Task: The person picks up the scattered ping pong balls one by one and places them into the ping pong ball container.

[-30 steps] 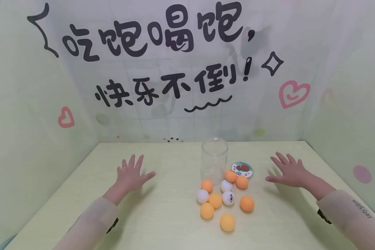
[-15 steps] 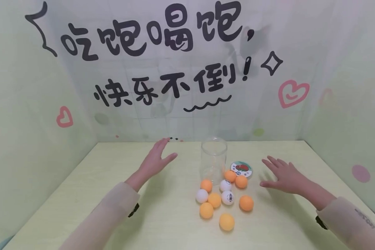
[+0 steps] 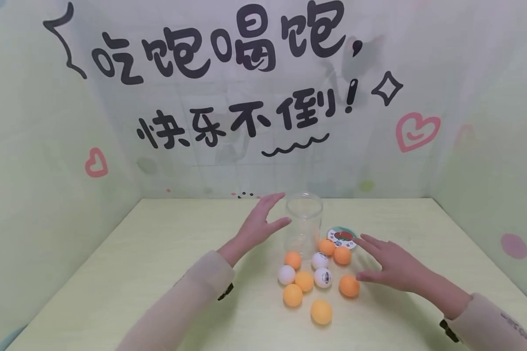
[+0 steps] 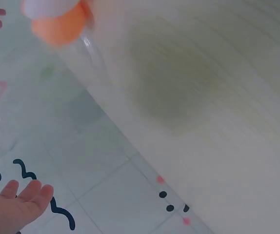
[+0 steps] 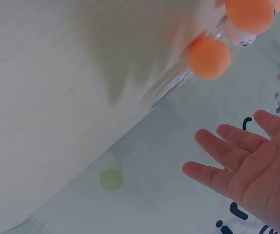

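Although left hand [image 3: 258, 225] now nears the jar [image 3: 305, 225] from left, right hand [image 3: 397, 267] the balls [image 3: 349, 286] from right, fingers are released: handling unstarted.

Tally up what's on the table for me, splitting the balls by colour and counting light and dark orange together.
Orange balls: 7
White balls: 3
Clear jar: 1
Round printed disc: 1
Total: 12

Orange balls [image 3: 292, 295] and white balls [image 3: 286, 275] dot the pale yellow worktop [image 3: 114, 273]; at their one o'clock, a teal-and-white disc [image 3: 343, 236] shows red. Black lettering [image 3: 251, 122] marks the pale wall [image 3: 355, 161].
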Action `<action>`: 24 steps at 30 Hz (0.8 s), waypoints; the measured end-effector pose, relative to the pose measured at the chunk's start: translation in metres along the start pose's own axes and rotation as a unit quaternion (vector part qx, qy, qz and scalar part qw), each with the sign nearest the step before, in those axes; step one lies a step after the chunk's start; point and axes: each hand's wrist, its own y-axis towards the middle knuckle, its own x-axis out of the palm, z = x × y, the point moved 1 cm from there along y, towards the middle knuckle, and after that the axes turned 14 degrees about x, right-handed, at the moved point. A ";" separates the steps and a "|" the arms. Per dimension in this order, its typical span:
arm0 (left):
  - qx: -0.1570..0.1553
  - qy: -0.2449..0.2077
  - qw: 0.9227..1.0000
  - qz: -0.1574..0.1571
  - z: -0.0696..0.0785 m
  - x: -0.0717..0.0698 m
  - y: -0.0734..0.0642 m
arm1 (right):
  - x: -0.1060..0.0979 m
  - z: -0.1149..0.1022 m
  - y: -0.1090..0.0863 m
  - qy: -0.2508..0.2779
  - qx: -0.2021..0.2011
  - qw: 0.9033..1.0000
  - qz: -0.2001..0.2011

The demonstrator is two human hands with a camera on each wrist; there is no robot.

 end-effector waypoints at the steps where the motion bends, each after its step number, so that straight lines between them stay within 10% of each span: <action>1: 0.004 -0.003 1.000 -0.001 0.001 0.003 0.001 | 0.001 0.000 -0.001 0.000 0.000 1.000 -0.004; 24: -0.042 -0.106 0.993 0.023 -0.005 0.037 0.001 | 0.020 -0.011 -0.004 -0.040 -0.074 0.996 -0.036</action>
